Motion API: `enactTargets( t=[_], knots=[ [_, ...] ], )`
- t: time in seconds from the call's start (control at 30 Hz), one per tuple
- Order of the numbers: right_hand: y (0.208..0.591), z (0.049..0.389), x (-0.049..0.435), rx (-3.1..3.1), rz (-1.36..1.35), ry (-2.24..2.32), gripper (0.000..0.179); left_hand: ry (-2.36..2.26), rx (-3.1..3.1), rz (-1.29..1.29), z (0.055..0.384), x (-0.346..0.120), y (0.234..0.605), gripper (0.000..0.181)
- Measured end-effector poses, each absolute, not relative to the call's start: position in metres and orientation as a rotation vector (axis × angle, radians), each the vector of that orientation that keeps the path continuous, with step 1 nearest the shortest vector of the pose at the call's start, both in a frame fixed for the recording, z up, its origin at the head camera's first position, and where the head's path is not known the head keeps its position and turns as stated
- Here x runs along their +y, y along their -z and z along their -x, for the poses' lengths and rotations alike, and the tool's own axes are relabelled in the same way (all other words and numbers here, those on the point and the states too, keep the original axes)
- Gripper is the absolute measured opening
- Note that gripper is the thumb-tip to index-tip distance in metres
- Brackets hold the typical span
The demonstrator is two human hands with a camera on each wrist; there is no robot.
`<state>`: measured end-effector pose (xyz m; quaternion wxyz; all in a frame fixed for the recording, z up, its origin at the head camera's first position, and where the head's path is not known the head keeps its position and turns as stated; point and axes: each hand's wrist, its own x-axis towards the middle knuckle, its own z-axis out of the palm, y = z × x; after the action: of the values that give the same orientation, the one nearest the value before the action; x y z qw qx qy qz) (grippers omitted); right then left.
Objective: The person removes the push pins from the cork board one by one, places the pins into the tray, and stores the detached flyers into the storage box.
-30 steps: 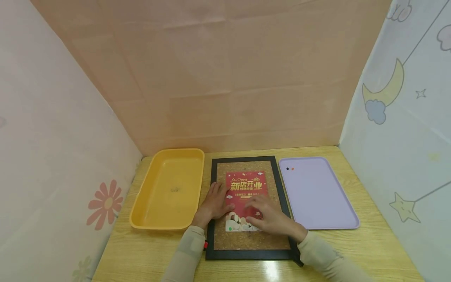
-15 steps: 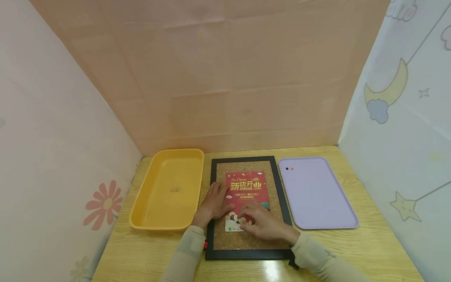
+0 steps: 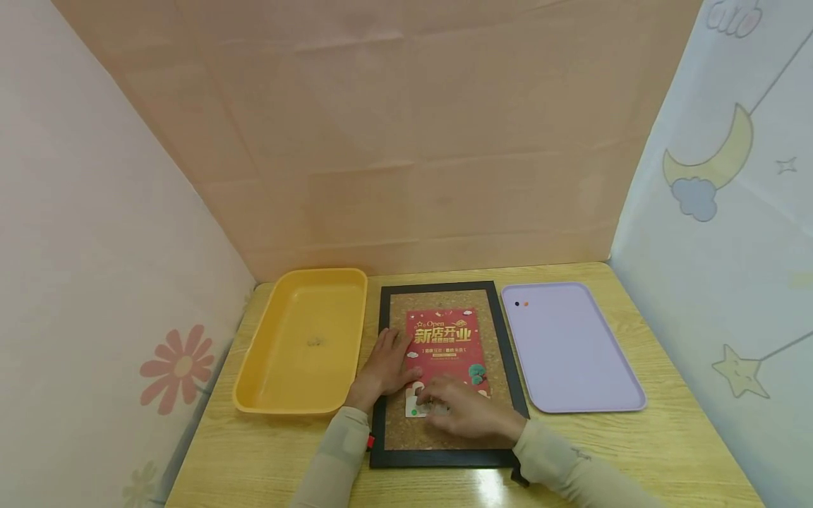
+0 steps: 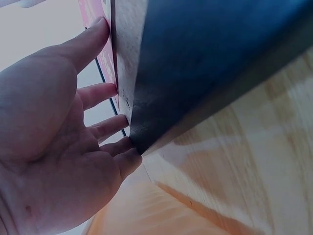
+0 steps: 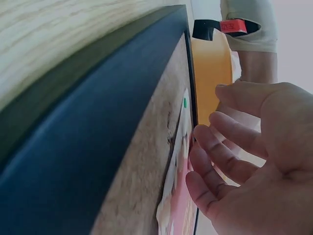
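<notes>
A red poster with gold lettering lies on a cork board with a black frame. At its lower left corner shows a small round green thumbtack head. My left hand rests along the poster's left side, fingers extended; in the left wrist view its fingertips touch the poster, cork and frame. Over the poster's lower part hovers my right hand, its fingers loosely bent near the green thumbtack. The right wrist view shows nothing between those fingers. This hand hides the poster's lower right part.
A deep yellow tray stands left of the board. To the right lies a shallow purple tray holding a small black dot-like piece and an orange one. Walls rise behind and on both sides of the table.
My right hand has moved left and slightly down over the poster toward the green thumbtack, uncovering the teal print at right. My left hand has stayed in place.
</notes>
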<state>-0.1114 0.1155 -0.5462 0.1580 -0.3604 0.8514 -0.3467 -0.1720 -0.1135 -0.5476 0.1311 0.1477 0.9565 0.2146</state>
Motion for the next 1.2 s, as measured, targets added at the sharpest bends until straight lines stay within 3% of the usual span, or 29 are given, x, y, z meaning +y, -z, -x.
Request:
enactTargets(
  t=[0.7, 1.2],
  knots=[
    [0.56, 0.116, 0.095, 2.5, 1.106, 0.869, 0.008, -0.614, 2.797, -0.467, 0.171, -0.114, 0.548, 0.082],
    [0.569, 0.117, 0.089, 2.598, 1.209, 0.937, 0.004, -0.627, 2.791, -0.468, 0.172, -0.115, 0.551, 0.083]
  ],
)
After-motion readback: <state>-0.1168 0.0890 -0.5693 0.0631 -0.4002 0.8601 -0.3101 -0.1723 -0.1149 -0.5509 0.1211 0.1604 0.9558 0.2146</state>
